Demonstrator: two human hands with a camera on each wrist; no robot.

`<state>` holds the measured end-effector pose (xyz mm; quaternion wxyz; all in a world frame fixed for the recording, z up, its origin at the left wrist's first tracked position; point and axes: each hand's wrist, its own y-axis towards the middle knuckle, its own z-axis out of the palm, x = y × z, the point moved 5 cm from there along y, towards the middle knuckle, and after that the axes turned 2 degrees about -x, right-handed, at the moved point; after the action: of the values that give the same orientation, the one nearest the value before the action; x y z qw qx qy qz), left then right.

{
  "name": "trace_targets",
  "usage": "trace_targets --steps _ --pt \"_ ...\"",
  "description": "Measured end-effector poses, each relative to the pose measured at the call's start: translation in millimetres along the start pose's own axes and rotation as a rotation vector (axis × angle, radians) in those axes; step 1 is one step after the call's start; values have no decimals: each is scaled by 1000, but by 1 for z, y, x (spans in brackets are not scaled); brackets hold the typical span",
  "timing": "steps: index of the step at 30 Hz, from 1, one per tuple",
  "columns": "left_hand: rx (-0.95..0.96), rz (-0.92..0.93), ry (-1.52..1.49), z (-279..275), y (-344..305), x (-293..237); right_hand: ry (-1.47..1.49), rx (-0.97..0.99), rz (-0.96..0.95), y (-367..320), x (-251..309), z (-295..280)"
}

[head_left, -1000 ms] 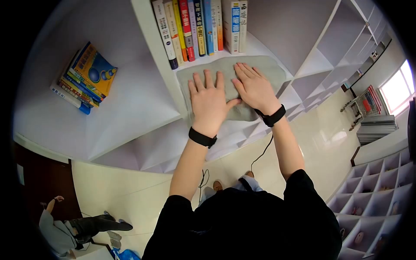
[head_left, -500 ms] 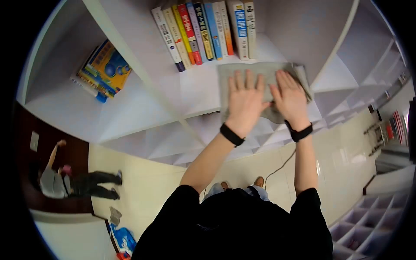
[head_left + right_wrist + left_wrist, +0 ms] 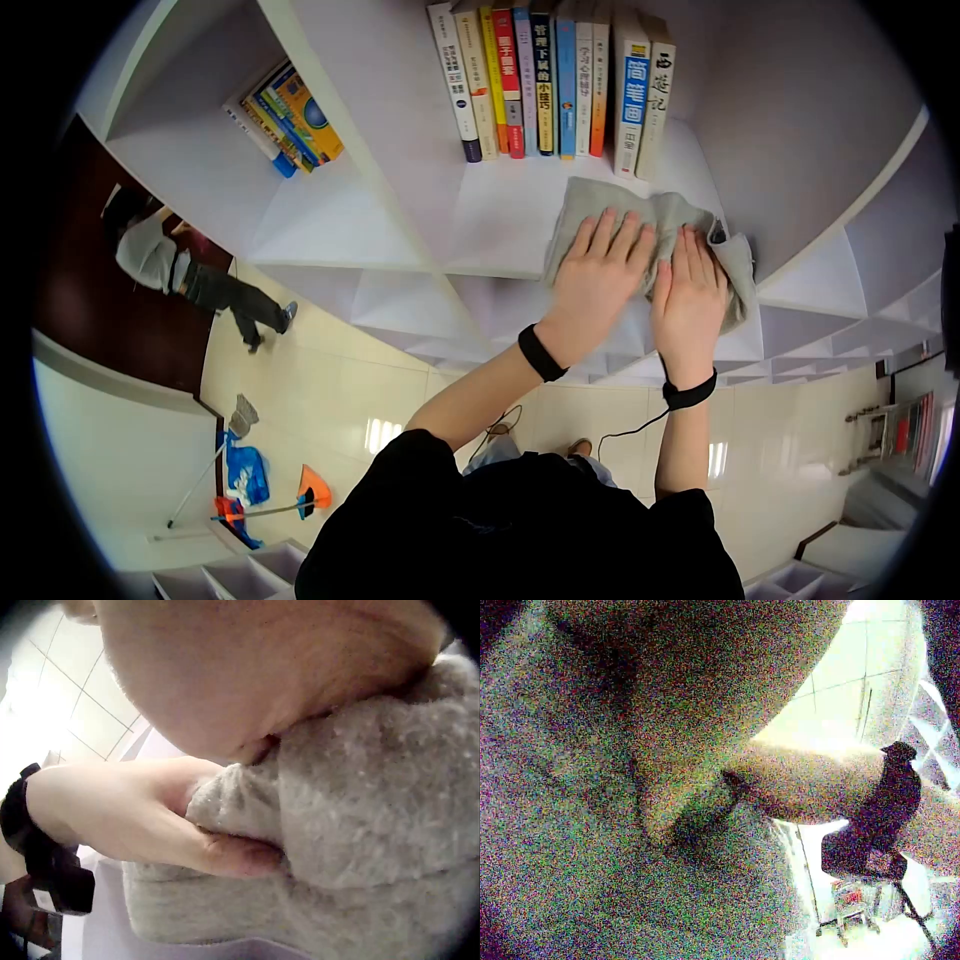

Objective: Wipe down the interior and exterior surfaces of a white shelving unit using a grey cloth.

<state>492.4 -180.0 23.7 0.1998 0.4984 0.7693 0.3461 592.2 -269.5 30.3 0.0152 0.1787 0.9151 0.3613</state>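
A grey cloth (image 3: 605, 200) lies wrinkled on the shelf board in front of a row of books, its right side bunched up. My left hand (image 3: 595, 295) presses on the cloth with fingers straight and slightly spread. Beside it my right hand (image 3: 690, 310) rests on the cloth's right part, fingers straight and close together. In the right wrist view the left thumb lies along the fuzzy cloth (image 3: 375, 802), which rises in a fold next to it. Grainy noise covers most of the left wrist view, where a forearm (image 3: 810, 784) with a black band shows.
Upright books (image 3: 565, 90) stand behind the cloth, near the compartment's back. A divider (image 3: 370, 150) separates it from a left compartment with a stack of books (image 3: 290, 115). Another person (image 3: 200, 270) is at far left, near a mop (image 3: 242, 415). A cart (image 3: 900, 430) stands far right.
Both hands and the cloth have moved right along the shelf, away from the divider. The cloth, spread flat earlier, is now folded and bunched at its right. The head view has shifted too.
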Motion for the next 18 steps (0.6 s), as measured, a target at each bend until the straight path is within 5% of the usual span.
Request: trace_targets --steps 11,18 --pt "-4 -69 116 -44 -52 97 91 -7 -96 14 114 31" --pt "21 -101 71 -55 -59 111 194 -57 -120 20 147 38"
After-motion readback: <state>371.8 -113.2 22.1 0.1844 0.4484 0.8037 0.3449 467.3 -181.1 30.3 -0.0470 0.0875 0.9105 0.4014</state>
